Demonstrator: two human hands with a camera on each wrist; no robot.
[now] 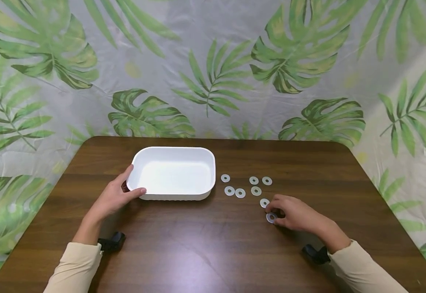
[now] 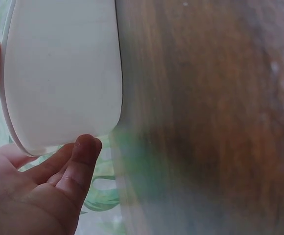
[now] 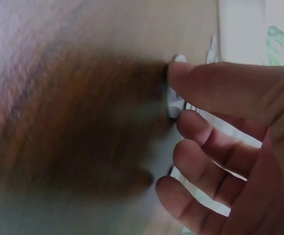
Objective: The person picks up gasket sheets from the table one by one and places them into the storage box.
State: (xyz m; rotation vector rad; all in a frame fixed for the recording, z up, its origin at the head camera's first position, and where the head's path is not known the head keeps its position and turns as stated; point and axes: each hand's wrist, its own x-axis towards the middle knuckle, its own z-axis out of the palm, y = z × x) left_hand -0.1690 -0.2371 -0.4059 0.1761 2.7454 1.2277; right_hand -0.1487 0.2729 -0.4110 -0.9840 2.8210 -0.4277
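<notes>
My left hand (image 1: 115,197) grips the left end of a white plastic tray (image 1: 176,197), thumb at the near rim and a finger at the far left corner. In the left wrist view, fingertips (image 2: 87,147) touch the outer wall of the tray (image 2: 63,73). On the right, my right hand (image 1: 297,213) pinches a flat metal washer (image 1: 268,219) at its edges, low over the table. The right wrist view shows this washer (image 3: 173,105) edge-on between thumb and fingers. Just beyond the fingertips lies another washer (image 1: 263,202).
Several more washers lie right of the tray, among them a washer (image 1: 225,178) near its corner and a washer (image 1: 267,180) at the far right. All are on a brown wooden table (image 1: 198,252). A leaf-patterned cloth (image 1: 220,61) hangs behind it.
</notes>
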